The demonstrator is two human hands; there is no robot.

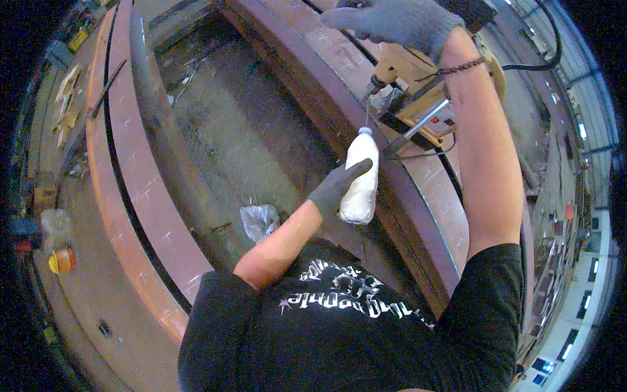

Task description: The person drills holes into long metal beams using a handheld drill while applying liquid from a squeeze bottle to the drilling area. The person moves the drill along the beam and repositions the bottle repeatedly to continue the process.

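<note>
— Squeezing the bottle [360, 176]? Left hand [337, 187] grips it, just below the drill [418, 98].
— Yes. Right hand [398, 23] rests closed atop the drill. Aim drips at the bit, gently.

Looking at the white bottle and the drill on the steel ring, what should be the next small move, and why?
Probably squeeze the white bottle gently. The left hand holds it upright, its nozzle just below the drill bit of the yellow drill machine standing on the curved steel ring. The right hand rests on top of the machine, so the liquid would likely wet the bit.
</note>
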